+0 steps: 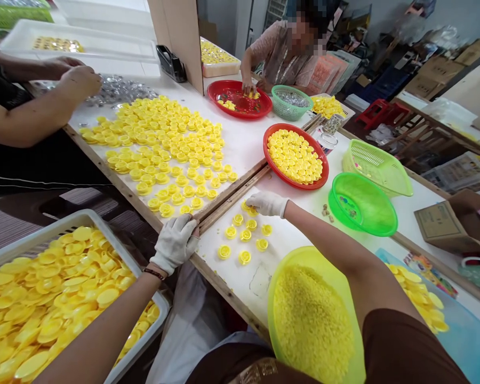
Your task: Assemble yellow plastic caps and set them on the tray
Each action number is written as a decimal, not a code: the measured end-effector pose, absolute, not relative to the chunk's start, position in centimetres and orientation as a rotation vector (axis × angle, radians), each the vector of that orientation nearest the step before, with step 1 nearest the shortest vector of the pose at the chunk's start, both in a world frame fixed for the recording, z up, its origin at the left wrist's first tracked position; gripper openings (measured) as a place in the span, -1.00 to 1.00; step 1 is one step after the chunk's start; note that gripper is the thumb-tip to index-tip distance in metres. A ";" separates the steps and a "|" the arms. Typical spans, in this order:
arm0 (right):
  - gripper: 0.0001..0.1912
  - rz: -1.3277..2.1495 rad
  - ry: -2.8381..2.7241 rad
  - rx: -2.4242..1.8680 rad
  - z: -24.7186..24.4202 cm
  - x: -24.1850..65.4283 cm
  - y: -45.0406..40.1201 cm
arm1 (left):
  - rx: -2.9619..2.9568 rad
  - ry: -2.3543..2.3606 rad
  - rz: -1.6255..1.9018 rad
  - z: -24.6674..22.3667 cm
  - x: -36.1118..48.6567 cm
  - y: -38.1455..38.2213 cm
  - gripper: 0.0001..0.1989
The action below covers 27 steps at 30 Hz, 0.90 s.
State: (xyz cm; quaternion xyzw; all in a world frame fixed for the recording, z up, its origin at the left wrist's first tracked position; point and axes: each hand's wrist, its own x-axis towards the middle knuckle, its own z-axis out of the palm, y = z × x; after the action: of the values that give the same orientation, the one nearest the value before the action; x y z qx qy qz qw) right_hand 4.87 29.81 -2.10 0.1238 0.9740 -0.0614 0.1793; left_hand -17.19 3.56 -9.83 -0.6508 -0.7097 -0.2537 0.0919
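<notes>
My right hand (267, 204), in a white glove with bare fingertips, reaches over the table and pinches a small yellow plastic cup-shaped piece (245, 206). Several similar round yellow pieces (245, 235) stand spaced apart just in front of it. My left hand (175, 242), also gloved, is closed over the wooden table edge (215, 277) near the corner; its fingertips are partly hidden. Close to my body, below the right forearm, a yellow-green basin (278, 320) holds fine yellow granules (312, 320).
A grey crate (88, 214) of yellow discs stands at lower left. Many yellow pieces (172, 144) cover the adjoining table. A filled red tray (266, 156) and green basin (378, 218) lie beyond my right hand. Two co-workers' hands (80, 82) (248, 88) handle parts.
</notes>
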 end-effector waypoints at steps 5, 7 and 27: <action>-0.76 -0.246 2.760 0.393 -1.9 4.4 29.7 | -1.944 -2.117 -0.715 -9.9 -17.3 3.6 -0.80; -0.75 -0.279 2.767 0.429 -2.1 4.3 29.7 | -1.940 -2.106 -0.702 -9.9 -17.3 3.6 -0.80; -0.40 -0.339 2.738 0.942 -1.7 4.3 27.0 | -1.892 -1.879 -0.759 -10.3 -17.4 3.7 -0.84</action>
State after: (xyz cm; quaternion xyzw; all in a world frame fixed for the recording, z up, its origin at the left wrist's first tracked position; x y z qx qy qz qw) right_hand 4.30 27.00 -1.68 0.3211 0.9331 -0.1154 0.1131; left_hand -17.42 3.75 -10.29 -0.6709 -0.6663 -0.2690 0.1834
